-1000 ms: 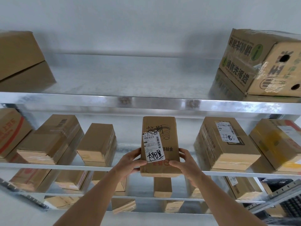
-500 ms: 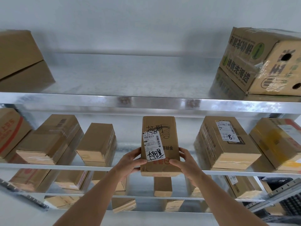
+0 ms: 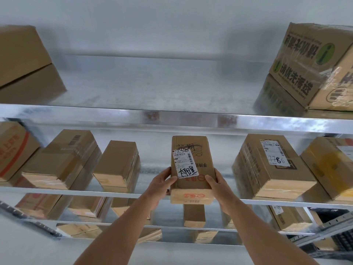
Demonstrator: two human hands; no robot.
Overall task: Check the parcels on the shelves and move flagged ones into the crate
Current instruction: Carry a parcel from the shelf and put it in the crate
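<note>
While parcel (image 3: 192, 169) sits at frame centre on middle shelf (image 3: 76, 192), near end overhanging edge, long axis runs front-to-back toward viewer. Left hand (image 3: 160, 185), right hand (image 3: 216, 186) clamp opposite sides, equally near. Crate likely dark bin (image 3: 332, 219), lower right.

Metal shelves (image 3: 122, 193) carry cardboard parcels (image 3: 116, 165) in rows, larger boxes (image 3: 313, 69) on top.

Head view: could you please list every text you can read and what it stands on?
"7786": handwritten on the label of the parcel right of the held one.
"请优先派送": big carton, top shelf right.
Held parcel: black handwriting and barcode label, too unclear to read.
Other labels: blurred.
</note>
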